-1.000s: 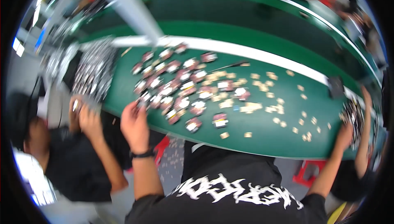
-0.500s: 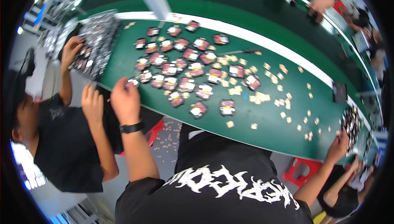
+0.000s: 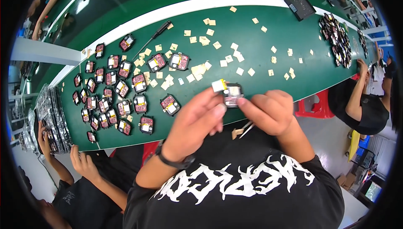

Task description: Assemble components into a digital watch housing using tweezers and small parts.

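Observation:
Both my hands meet over the bench's near edge around a small electronic unit (image 3: pixel 233 95) in an open black case. My left hand (image 3: pixel 195 122) grips it from the left, beside a silver battery with yellow tape (image 3: pixel 218 86) that sticks out past the case. With an extended finger or thumb, my right hand (image 3: pixel 268 111) touches the unit's right side. Pale tweezers (image 3: pixel 247 129) stick out below that same hand, with a tan pad (image 3: pixel 237 134) at their tips. Similar units with red boards, such as one (image 3: pixel 170 104) lying just left of my hands, rest on the green bench.
Cream square pads (image 3: pixel 198 70) are scattered over the bench (image 3: pixel 289 90). A screwdriver (image 3: pixel 159 31) lies toward the back, near a black tray (image 3: pixel 299 7). Dark parts (image 3: pixel 336 40) are heaped at right. Stacked silvery trays (image 3: pixel 52 117) stand at left, beside a co-worker's hand (image 3: pixel 84 164).
My hands were far apart, the left by the units and the right by the dark heap; now they are together around one unit. The view has swung to the right.

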The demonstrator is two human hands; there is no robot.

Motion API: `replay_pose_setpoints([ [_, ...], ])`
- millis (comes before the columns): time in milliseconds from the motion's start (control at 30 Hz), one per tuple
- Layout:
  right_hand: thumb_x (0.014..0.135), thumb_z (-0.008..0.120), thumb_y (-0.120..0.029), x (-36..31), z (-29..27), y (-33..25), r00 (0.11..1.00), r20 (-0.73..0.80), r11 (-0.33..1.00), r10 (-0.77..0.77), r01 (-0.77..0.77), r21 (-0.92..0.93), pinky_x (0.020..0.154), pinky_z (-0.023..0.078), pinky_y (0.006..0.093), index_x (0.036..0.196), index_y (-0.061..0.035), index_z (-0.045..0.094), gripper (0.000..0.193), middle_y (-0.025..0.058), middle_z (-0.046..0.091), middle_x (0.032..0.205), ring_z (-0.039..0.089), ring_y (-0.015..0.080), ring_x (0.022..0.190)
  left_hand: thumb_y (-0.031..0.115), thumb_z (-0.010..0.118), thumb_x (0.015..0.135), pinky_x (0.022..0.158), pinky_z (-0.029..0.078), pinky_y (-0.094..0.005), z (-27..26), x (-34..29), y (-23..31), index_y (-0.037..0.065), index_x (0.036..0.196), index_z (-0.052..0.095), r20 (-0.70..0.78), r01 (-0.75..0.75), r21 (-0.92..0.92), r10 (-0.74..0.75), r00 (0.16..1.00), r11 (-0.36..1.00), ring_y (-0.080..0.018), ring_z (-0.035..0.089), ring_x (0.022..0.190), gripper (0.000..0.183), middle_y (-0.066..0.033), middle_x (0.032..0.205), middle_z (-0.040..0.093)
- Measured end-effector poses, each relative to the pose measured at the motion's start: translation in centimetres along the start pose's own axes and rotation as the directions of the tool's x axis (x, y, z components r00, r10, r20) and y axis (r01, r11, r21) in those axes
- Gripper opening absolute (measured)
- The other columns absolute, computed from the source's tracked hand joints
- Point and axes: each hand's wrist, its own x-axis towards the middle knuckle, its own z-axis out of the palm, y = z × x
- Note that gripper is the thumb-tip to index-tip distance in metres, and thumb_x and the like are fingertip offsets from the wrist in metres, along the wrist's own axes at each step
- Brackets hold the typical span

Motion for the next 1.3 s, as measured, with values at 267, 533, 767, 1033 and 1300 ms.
replay_pose_setpoints([
  [267, 0.088, 0.069, -0.006, 0.7, -2.1, -3.5, 0.603, 0.528, 0.384, 0.598, -0.794, 0.471, 0.064, 0.048, 0.0278, 0.115, -0.0020, 0.064, 0.027, 0.0046, 0.060, 0.088, 0.057, 0.0140, 0.072, 0.008, 0.049, 0.102, 0.070, 0.051, -0.0249, -0.5, 1.8, -3.5, 0.000, 0.141, 0.046, -0.204, -0.081, -0.073, 0.065, 0.977, 0.994, -0.0083, 0.059, 0.077, 0.040, -0.0148, 0.121, 0.066],
  [533, 0.102, 0.059, -0.015, 3.1, -1.0, -4.7, 0.031, 0.829, -0.488, 0.559, -0.796, 0.358, 0.047, 0.039, 0.0201, 0.102, -0.0034, 0.054, 0.013, 0.0018, 0.061, 0.072, 0.052, 0.0039, 0.055, 0.002, 0.051, 0.102, 0.078, 0.053, -0.0232, -0.4, 1.8, -4.2, -0.001, 0.137, 0.049, -0.236, -0.217, 0.079, 0.229, 0.944, 0.973, -0.0072, 0.061, 0.088, 0.035, -0.0094, 0.121, 0.066],
  [767, 0.100, 0.061, -0.016, 3.7, 0.0, -5.0, 0.003, 0.819, -0.488, 0.573, -0.801, 0.345, 0.040, 0.037, 0.0206, 0.099, -0.0039, 0.051, 0.016, 0.0029, 0.062, 0.068, 0.052, 0.0046, 0.049, 0.001, 0.051, 0.102, 0.082, 0.054, -0.0244, -0.3, 1.7, -4.5, -0.002, 0.136, 0.050, -0.236, -0.253, 0.141, 0.281, 0.930, 0.957, -0.0075, 0.062, 0.094, 0.035, -0.0081, 0.119, 0.065],
  [1033, 0.100, 0.061, -0.015, 4.4, 0.2, -5.1, -0.036, 0.823, -0.524, 0.567, -0.786, 0.327, 0.037, 0.034, 0.0214, 0.098, -0.0033, 0.051, 0.015, 0.0035, 0.060, 0.064, 0.050, 0.0053, 0.044, 0.002, 0.052, 0.102, 0.081, 0.055, -0.0251, -0.7, 1.7, -5.0, -0.003, 0.132, 0.055, -0.229, -0.263, 0.207, 0.308, 0.923, 0.942, -0.0084, 0.065, 0.090, 0.031, -0.0076, 0.113, 0.067],
  [1300, 0.099, 0.061, -0.010, 3.1, 0.6, -5.4, 0.010, 0.801, -0.590, 0.599, -0.670, 0.450, 0.039, 0.034, 0.0209, 0.097, -0.0031, 0.050, 0.013, 0.0029, 0.058, 0.061, 0.048, 0.0046, 0.044, 0.002, 0.051, 0.101, 0.075, 0.054, -0.0260, -0.5, 1.5, -4.3, -0.003, 0.130, 0.055, -0.206, -0.196, 0.192, 0.235, 0.950, 0.962, -0.0105, 0.065, 0.088, 0.030, -0.0106, 0.113, 0.067],
])
